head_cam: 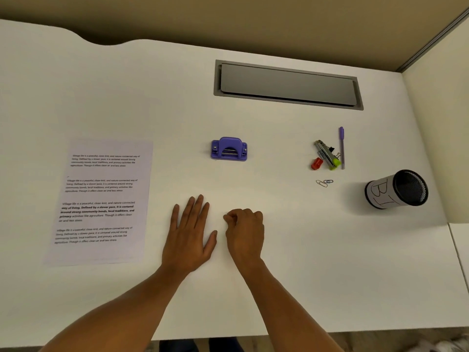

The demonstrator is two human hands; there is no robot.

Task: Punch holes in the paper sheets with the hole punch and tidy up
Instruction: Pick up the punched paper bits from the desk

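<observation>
A purple hole punch (pixel 229 149) stands on the white desk (pixel 279 262), straight ahead of my hands and apart from them. Printed paper sheets (pixel 101 201) lie flat at the left. My left hand (pixel 191 235) rests flat on the desk, palm down, fingers spread, to the right of the paper. Beside it, my right hand (pixel 245 231) is curled into a loose fist on the desk, and I see nothing in it.
At the right lie a stapler with a green tip (pixel 327 154), a red small item (pixel 316 163), a purple pen (pixel 341 147) and two paper clips (pixel 324 182). A black mesh pen cup (pixel 397 189) lies on its side. A grey cable hatch (pixel 288 83) is set into the desk's back.
</observation>
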